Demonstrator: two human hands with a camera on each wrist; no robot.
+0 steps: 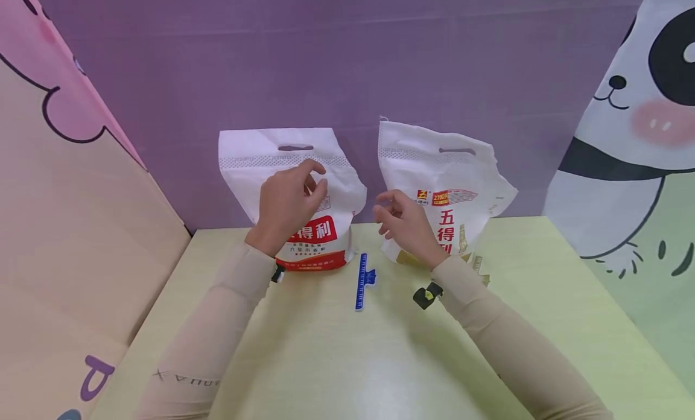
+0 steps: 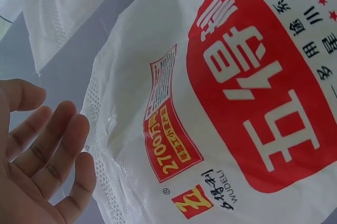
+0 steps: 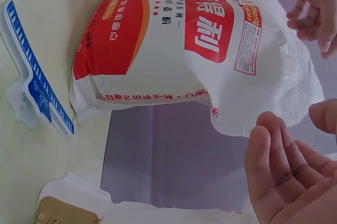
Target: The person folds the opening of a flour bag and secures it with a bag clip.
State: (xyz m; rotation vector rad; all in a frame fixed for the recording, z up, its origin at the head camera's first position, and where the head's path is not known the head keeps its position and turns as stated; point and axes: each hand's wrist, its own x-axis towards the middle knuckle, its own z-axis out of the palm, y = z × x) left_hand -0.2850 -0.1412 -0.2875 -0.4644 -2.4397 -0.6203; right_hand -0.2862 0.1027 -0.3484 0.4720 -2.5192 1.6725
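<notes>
A white flour bag with red printing (image 1: 320,230) stands on the left of the table, a cut-out handle slot in its top. My left hand (image 1: 290,200) is raised in front of its upper part, fingers loosely bent around nothing; the left wrist view shows them beside the bag's perforated band. To the right stands a second white flour bag with red and gold printing (image 1: 461,184), its top leaning. My right hand (image 1: 404,221) hovers at that bag's left side, fingers loosely bent and holding nothing. Between the bags lies a blue and white sealing clip (image 1: 361,282).
The pale table (image 1: 347,359) reaches back to a purple cloth backdrop (image 1: 347,58). Printed side panels, one with a panda (image 1: 624,130), flank it. A small black device (image 1: 428,294) sits on my right wrist.
</notes>
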